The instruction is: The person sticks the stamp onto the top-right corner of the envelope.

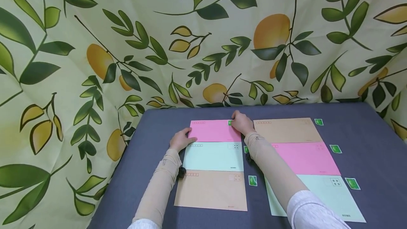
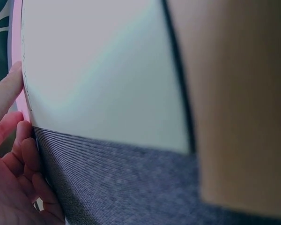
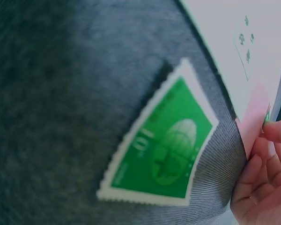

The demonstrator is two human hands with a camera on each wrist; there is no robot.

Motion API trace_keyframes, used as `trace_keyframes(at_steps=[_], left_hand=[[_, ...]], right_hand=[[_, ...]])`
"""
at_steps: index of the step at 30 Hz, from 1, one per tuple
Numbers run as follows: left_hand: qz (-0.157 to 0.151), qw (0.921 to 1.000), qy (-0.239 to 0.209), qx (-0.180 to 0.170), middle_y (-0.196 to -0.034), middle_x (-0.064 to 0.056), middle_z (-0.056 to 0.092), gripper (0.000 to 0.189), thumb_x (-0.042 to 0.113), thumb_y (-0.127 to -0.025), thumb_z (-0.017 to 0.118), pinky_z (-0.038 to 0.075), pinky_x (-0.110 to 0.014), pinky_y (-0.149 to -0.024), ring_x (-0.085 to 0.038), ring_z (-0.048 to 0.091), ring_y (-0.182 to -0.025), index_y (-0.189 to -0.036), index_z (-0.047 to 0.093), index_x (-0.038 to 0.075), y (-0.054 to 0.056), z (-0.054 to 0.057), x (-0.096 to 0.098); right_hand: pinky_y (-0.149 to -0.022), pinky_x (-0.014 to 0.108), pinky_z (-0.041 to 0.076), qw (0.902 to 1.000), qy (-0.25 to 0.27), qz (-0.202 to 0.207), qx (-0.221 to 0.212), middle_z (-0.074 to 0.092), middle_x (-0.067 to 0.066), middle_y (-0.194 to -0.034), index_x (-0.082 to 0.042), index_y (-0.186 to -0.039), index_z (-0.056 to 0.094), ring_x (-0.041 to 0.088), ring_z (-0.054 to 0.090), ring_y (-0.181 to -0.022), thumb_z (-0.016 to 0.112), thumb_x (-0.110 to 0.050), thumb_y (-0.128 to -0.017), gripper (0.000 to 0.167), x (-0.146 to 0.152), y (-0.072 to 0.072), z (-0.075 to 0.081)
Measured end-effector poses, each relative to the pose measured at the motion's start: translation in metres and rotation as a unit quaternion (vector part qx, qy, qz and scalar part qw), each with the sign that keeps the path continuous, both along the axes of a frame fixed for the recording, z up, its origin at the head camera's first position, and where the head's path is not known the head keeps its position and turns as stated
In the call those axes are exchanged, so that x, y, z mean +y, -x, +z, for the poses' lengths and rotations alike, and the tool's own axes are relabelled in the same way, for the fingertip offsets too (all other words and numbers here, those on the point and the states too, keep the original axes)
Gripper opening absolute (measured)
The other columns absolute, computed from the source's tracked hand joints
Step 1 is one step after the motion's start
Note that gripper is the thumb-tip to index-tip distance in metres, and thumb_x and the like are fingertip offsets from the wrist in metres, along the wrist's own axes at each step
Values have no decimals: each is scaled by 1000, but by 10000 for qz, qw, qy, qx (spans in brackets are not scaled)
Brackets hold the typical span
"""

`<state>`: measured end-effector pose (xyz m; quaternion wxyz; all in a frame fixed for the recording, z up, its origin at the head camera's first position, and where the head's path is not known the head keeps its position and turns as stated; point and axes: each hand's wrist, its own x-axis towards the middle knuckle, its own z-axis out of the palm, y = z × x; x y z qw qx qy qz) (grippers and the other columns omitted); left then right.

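Observation:
My left hand (image 1: pixel 182 139) rests at the left edge of a pink envelope (image 1: pixel 213 130), thumb laid over its lower left corner. In the left wrist view, the other fingers (image 2: pixel 32 152) bend beside the edge. At the top right corner of that envelope, my right hand (image 1: pixel 242 123) pinches a small green postage stamp (image 1: pixel 229 123), partly hidden by the fingers. The right wrist view shows the thumb at the stamp's edge (image 3: pixel 267 113). Below the pink envelope lie a pale blue envelope (image 1: pixel 211 158) and a tan envelope (image 1: pixel 211 190), in one column.
On the right stands another column: tan (image 1: pixel 286 130), pink (image 1: pixel 306 158) and pale blue envelopes (image 1: pixel 324 197), partly under my right forearm. Loose stamps (image 1: pixel 319 122) lie beside the columns, one large in the right wrist view (image 3: pixel 164 145). A leaf-patterned curtain (image 1: pixel 203 45) hangs behind the grey table (image 1: pixel 127 193).

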<state>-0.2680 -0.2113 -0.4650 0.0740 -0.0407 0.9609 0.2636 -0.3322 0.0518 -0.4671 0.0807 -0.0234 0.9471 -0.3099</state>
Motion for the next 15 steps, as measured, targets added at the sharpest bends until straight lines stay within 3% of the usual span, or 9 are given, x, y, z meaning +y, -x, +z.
trace_keyframes(at_steps=[4,15], left_hand=[[15,10000,-8,23,-137,-14,51,60,37,-84,66,37,-54,-99,-34,49,-126,-137,48,15,-1,-1,0],[-47,10000,26,-7,-138,-14,51,61,37,-84,66,37,-54,-99,-34,48,-126,-137,47,14,1,-2,-1]], right_hand=[[-83,43,48,9995,-199,233,63,66,12,-109,-7,-103,65,25,59,-92,54,-18,-90,20,0,0,0],[-82,41,48,9973,-360,623,119,65,13,-107,-5,-101,66,24,57,-88,58,-16,-87,21,0,3,-1]])
